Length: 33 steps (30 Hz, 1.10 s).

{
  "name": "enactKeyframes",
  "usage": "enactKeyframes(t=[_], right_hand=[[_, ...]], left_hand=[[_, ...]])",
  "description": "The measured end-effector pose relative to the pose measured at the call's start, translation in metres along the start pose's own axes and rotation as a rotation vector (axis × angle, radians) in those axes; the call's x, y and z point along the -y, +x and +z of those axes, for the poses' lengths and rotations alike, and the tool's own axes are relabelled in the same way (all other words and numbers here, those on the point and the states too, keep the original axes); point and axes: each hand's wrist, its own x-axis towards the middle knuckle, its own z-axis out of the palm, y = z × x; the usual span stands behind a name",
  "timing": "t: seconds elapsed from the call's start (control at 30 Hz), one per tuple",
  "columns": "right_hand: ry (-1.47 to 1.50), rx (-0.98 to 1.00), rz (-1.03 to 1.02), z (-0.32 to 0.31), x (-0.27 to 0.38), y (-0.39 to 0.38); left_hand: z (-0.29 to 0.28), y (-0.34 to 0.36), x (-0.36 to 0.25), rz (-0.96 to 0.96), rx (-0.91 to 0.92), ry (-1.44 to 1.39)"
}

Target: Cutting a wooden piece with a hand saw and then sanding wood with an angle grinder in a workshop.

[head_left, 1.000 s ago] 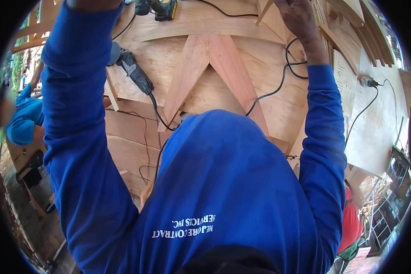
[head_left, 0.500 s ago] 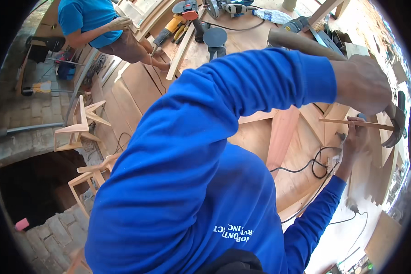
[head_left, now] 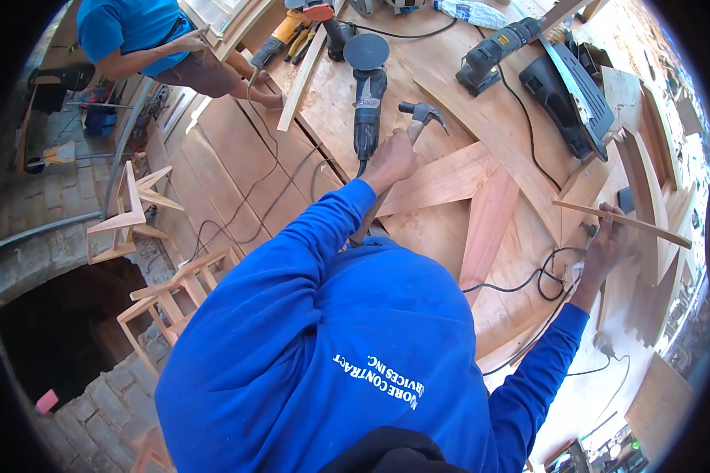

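My left hand (head_left: 393, 162) is closed around the handle of a claw hammer (head_left: 424, 114), whose head points away from me above the wooden worktop (head_left: 418, 252). Beside that hand lies a corded angle grinder (head_left: 368, 102) with a round disc. Over at the right, my right hand (head_left: 602, 248) grips a thin wooden strip (head_left: 576, 208) between thumb and fingers. The strip slants across, with both ends free of the hand. Two reddish boards (head_left: 489, 229) meet at an angle on the worktop between my hands.
Black power tools (head_left: 497, 55) and a handsaw (head_left: 568, 75) lie at the far right. Curved wooden pieces (head_left: 643, 197) stand beside my right hand. Cables (head_left: 544, 280) loop over the worktop. Wooden frames (head_left: 130, 213) and a dark floor opening (head_left: 71, 323) are left. A person in blue (head_left: 134, 39) stands far left.
My left hand has swung the hammer from the strip's right end back to the left, uncovering the tools and boards. The strip, still in my right hand, now slopes down more to the right.
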Motion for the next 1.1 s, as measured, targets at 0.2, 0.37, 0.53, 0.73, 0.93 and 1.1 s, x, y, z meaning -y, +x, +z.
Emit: enactKeyframes(t=[0.2,0.37,0.53,0.73,0.93,1.1], right_hand=[[-0.370,0.035,0.150,-0.004,0.014,-0.022],[-0.328,-0.017,0.131,-0.007,-0.007,-0.056],[-0.397,-0.049,0.325,-0.017,-0.020,-0.112],[-0.533,-0.104,0.567,-0.022,-0.030,-0.232],[-0.397,-0.205,0.862,0.011,0.028,-0.320],[-0.311,-0.390,0.990,0.025,0.066,-0.382]], left_hand=[[-0.001,0.007,-0.008,0.067,0.000,0.017],[0.010,0.028,0.002,0.324,-0.119,0.125],[0.007,0.046,-0.051,0.588,-0.147,0.038],[0.065,0.070,-0.204,0.180,0.616,-0.950],[0.156,0.117,-0.348,-0.343,0.391,-1.053],[0.194,0.169,-0.362,-0.229,0.495,-1.083]])
